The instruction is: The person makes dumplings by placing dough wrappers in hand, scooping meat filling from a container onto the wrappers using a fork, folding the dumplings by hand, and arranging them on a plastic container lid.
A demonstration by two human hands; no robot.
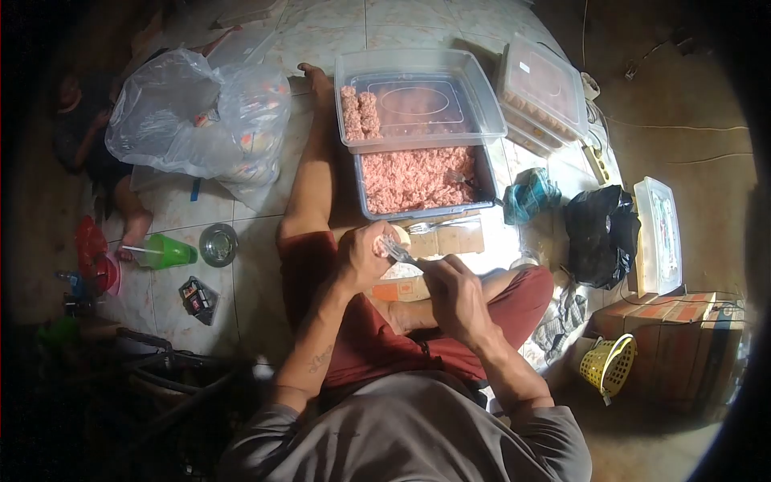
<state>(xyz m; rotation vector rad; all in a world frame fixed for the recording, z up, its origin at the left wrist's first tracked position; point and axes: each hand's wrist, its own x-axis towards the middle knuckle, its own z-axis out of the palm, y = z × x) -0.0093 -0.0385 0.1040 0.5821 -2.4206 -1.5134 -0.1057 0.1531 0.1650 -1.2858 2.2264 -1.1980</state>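
Observation:
My left hand point(363, 255) is closed around a small pale round piece point(404, 238) with pink minced mixture in it; its exact kind is partly hidden by my fingers. In my right hand point(458, 296) is a metal fork point(397, 251), its tines touching the pink mixture. Just beyond my hands sits a dark-rimmed tub point(385, 214) full of pink minced mixture point(414, 181), with another utensil stuck in at its right side. A clear plastic container point(474, 96) rests against the tub's far side, holding two bumpy pink rolls point(360, 112) at its left.
Lidded clear boxes point(546, 84) are stacked at the back right. A black plastic bag point(601, 237), yellow basket point(608, 365) and cardboard boxes point(675, 337) stand right. Left are a large clear bag point(201, 120), green cup point(170, 251), glass ashtray-like dish point(218, 244) and another person point(88, 128).

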